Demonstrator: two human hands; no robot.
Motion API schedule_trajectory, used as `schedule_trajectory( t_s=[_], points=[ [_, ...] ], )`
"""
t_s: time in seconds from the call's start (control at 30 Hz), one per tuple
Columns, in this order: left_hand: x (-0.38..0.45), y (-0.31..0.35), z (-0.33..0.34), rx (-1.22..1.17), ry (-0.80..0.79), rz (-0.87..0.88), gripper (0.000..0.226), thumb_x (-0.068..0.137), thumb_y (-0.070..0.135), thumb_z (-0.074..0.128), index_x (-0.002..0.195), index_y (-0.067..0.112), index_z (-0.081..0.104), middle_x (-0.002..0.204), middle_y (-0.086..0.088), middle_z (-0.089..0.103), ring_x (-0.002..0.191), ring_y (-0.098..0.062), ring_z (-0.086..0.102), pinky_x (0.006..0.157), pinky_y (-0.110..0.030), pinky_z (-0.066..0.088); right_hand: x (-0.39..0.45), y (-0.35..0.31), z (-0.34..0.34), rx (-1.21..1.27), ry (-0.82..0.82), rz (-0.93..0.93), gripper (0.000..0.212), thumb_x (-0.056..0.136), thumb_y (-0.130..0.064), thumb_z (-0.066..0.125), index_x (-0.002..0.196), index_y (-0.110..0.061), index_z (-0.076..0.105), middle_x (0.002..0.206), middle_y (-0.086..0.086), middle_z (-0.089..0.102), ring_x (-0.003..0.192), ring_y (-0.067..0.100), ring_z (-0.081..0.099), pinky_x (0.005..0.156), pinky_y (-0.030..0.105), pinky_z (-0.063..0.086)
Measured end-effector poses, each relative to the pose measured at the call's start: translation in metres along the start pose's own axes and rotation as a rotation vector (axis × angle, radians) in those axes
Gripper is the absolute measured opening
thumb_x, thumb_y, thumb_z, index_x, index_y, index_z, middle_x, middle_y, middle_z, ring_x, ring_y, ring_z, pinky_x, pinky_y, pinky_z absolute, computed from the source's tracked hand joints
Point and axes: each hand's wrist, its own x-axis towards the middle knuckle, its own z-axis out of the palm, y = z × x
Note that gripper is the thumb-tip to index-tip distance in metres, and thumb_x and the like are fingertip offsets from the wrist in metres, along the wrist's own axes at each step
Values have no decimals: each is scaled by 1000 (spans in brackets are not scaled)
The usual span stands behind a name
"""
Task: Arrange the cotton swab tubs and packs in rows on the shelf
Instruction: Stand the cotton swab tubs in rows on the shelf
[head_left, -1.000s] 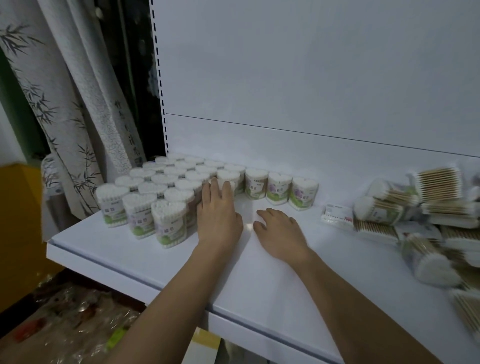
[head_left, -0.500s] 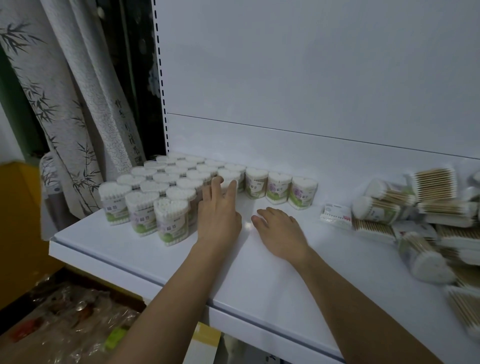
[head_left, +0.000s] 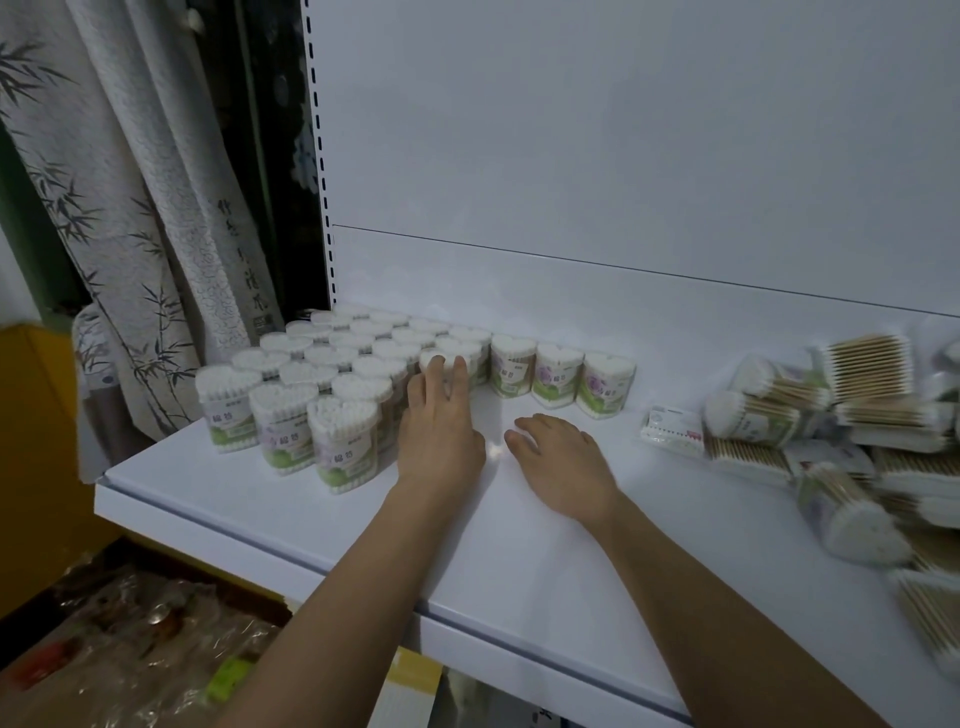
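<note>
Barely anything has moved since a second ago: the left hand (head_left: 441, 431) slid a touch further toward 12 o'clock along the tubs (head_left: 332, 395), and the right hand (head_left: 563, 467) stays put. Left hand is flat, fingers straight and together, their tips against the side of the tub block near the fourth column, looks like it's nudging the block square. Right hand rests palm down on the shelf (head_left: 519, 561), fingers loosely relaxed, holding nothing.

Tubs stand upright in tidy rows at roughly 10 o'clock from the hands, with three more tubs (head_left: 558, 376) strung along the back at 12. The loose pile (head_left: 852, 431) of tubs and flat packs sits at 3 o'clock, well apart from the rows, all lying on their sides.

Handling guess: these are clear heart-shaped plastic tubs full of swabs, so light and stiff, and probably slidey on that smooth white shelf. Push low on the wall or they'll tip. For lifting, I'd pinch across the two flat sides. The packs look like soft film, floppy, so grab them around the middle.

Hard to see: the pile runs off the right edge, so no count there. Back tubs hide behind the front ones. Labels too blurry to read.
</note>
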Motion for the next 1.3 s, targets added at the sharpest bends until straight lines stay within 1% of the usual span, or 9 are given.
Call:
schedule_trajectory(
  t_s=[0.1, 0.2, 0.37, 0.57, 0.73, 0.87, 0.97, 1.07, 1.3],
  points=[
    [1, 2, -4, 14, 135, 41, 75, 75, 5, 59, 145, 17, 37, 149, -14, 30, 128, -37, 33, 92, -45, 40, -1, -4, -6, 87, 13, 18, 41, 103, -41, 36, 126, -18, 61, 129, 0, 61, 123, 21, 51, 105, 39, 36],
    [-1, 10, -5, -28, 280, 160, 54, 66, 3, 67, 119, 11, 61, 120, -13, 55, 103, -37, 52, 74, -43, 45, -7, -9, -21, 383, 6, 95, 31, 101, -34, 44, 114, -17, 65, 110, -1, 66, 106, 21, 59, 93, 36, 45],
    [-3, 28, -3, -110, 213, 347, 35, 75, 8, 69, 109, 15, 65, 104, -6, 61, 98, -31, 54, 76, -41, 48, -29, 6, -65, 630, 43, 176, 16, 98, -22, 53, 98, -13, 66, 103, 5, 70, 92, 21, 65, 85, 32, 49],
    [-10, 96, -11, -460, -27, 350, 27, 87, 17, 60, 114, 20, 62, 107, 1, 60, 101, -17, 53, 84, -28, 43, -67, 54, -126, 470, 123, 230, 16, 95, -20, 56, 86, -14, 67, 79, 0, 69, 65, 13, 60, 58, 24, 46],
    [-21, 172, -11, -636, -316, 416, 26, 88, 21, 62, 114, 25, 60, 109, 3, 58, 92, -13, 58, 82, -24, 45, -109, 95, -178, 176, 223, 283, 22, 93, -19, 54, 73, -13, 59, 76, 0, 59, 72, 19, 55, 66, 30, 45],
    [-31, 216, 6, -614, -472, 479, 42, 87, 22, 66, 128, 22, 57, 125, 0, 58, 105, -15, 57, 86, -21, 40, -142, 129, -201, -16, 244, 385, 24, 95, -25, 52, 77, -11, 59, 78, 4, 60, 74, 22, 58, 67, 35, 47],
    [-37, 239, 23, -551, -536, 521, 54, 86, 28, 70, 136, 24, 51, 139, -3, 51, 124, -18, 49, 98, -27, 38, -160, 148, -208, -98, 224, 416, 22, 95, -28, 53, 86, -10, 62, 84, 4, 61, 80, 22, 58, 69, 35, 46],
    [-46, 255, 36, -470, -572, 558, 58, 86, 30, 70, 139, 26, 48, 138, -7, 46, 126, -24, 45, 98, -27, 34, -172, 158, -211, -109, 217, 429, 19, 95, -30, 53, 93, -14, 62, 90, 3, 62, 84, 21, 58, 72, 34, 47],
    [-50, 259, 51, -530, -455, 509, 31, 87, 17, 67, 118, 19, 64, 128, -5, 54, 120, -21, 49, 89, -21, 32, -187, 161, -212, -114, 184, 436, 19, 96, -31, 51, 93, -16, 62, 91, 1, 62, 86, 19, 57, 75, 32, 47]
  ],
)
